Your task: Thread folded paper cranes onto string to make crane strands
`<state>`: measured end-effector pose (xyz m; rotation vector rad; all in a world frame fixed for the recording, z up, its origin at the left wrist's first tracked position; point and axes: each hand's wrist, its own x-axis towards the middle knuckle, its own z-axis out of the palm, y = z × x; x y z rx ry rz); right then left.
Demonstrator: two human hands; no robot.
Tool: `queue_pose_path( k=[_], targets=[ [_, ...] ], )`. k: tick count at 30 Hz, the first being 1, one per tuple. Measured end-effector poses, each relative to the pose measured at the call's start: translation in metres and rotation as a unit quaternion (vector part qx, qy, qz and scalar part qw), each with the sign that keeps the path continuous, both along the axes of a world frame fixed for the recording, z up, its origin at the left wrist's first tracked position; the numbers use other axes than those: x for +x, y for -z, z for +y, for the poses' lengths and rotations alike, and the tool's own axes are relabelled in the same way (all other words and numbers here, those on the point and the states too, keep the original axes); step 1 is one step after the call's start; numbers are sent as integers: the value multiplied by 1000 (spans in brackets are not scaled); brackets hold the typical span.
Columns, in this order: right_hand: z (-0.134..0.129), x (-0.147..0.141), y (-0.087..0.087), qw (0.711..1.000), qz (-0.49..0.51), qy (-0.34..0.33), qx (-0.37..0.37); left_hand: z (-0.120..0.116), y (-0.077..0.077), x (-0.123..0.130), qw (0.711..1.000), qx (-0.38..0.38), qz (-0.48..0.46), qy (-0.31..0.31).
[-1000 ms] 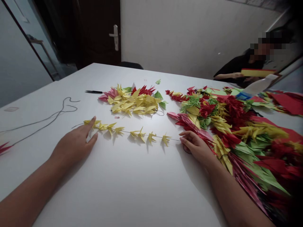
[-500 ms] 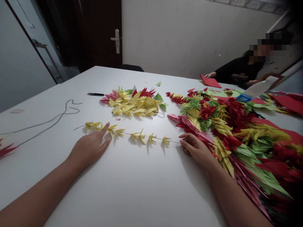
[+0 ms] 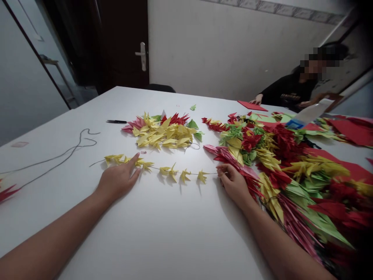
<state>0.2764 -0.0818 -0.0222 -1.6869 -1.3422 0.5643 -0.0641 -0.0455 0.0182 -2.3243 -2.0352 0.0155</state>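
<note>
Yellow folded paper cranes (image 3: 185,176) are threaded along a dark string (image 3: 211,174) that runs across the white table in front of me. My left hand (image 3: 115,181) lies over the left part of this row, index finger and thumb spread apart, touching the cranes there. The string's right end is pinched between the fingers of my right hand (image 3: 234,183), just past the last crane. Part of the left group is hidden behind my left hand. Beyond the row sits a heap of loose yellow paper cranes (image 3: 163,132) with some red, pink and green ones.
Strings of red, green, yellow and pink cranes (image 3: 279,167) pile up at right. A plastic bottle (image 3: 310,112) leans there. A black pen-like tool (image 3: 115,121) and a loose grey cord (image 3: 65,155) lie at left. Another person (image 3: 294,87) holds red paper (image 3: 252,105).
My left hand has slid slightly right along the cranes, its index finger and thumb still apart. The right hand keeps its pinch on the string. The view has shifted a little.
</note>
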Motion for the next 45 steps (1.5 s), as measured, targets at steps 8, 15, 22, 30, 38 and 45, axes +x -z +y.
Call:
queue_pose_path(
  k=[8, 15, 22, 30, 38, 45],
  targets=[
    [32, -5, -6, 994, -91, 9, 61, 22, -2, 9, 999, 1, -10, -31],
    [47, -4, -6, 993, -78, -24, 80, 11, -6, 11, 1000, -5, -19, -3],
    [46, 0, -5, 994, -71, -57, 63, 10, -9, 16, 998, -41, -13, 44],
    [48, -1, -6, 996, -52, -56, 44, 1, -5, 45, 997, -9, 6, 80],
    [48, 1, -4, 995, -41, -72, 48, 4, 3, 66, 994, 4, -11, 112],
    [49, 1, -5, 995, -46, -72, 41, 8, 3, 76, 995, 18, -7, 99]
  ],
)
